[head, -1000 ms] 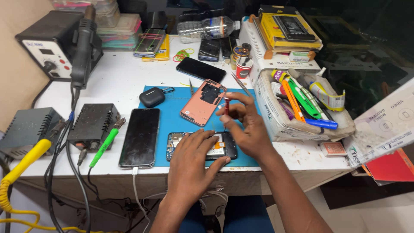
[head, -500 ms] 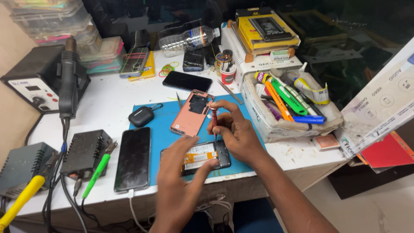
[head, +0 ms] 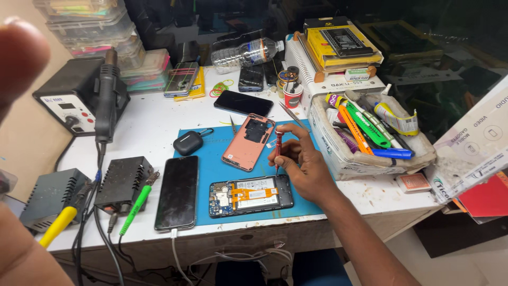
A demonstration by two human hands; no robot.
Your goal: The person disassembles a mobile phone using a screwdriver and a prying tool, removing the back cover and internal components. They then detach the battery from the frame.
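Glossy black glass phone (head: 177, 193) beside matt blue rubbery mat (head: 211, 159); salmon plastic back cover (head: 247, 142); scuffed white tabletop (head: 153, 122).

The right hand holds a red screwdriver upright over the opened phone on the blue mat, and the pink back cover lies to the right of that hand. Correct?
Not quite. In the head view the pink back cover lies left of the right hand, not right. The rest holds.

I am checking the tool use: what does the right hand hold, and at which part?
The right hand holds a small red screwdriver by its upper shaft, upright, tip at the opened phone.
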